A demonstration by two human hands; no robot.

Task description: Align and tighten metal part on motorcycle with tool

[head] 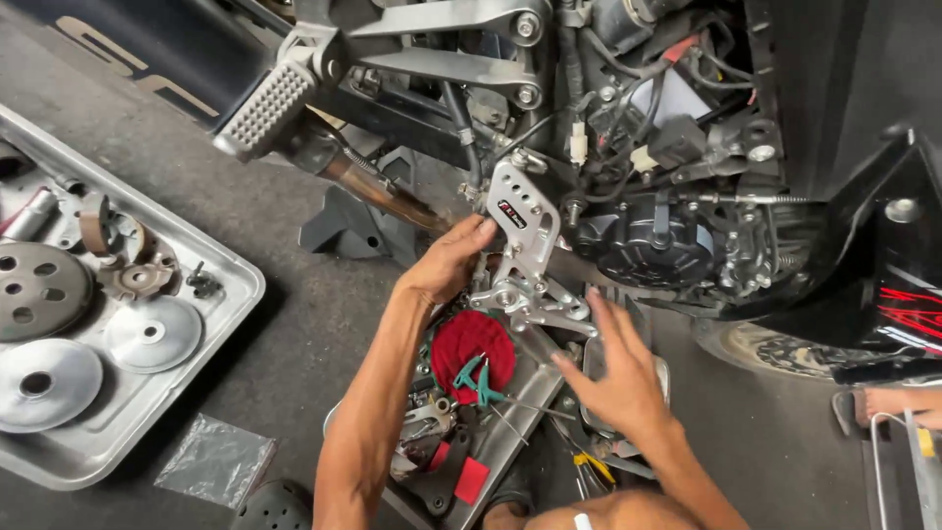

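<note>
The left hand (446, 265) seems to press the silver bracket (517, 221), fingers together; the right hand (618, 378) hovers, fingers spread, holding nothing.

single head view, looking steeply down, close over motorcycle engine (648, 240)

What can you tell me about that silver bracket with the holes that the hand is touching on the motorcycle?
The silver bracket is a flat plate that looks like bare metal, with several round holes and a small dark label. It stands upright beside the dark engine cover, with a jointed silver lever assembly below it. The left hand rests fingertips on its left edge.
</note>
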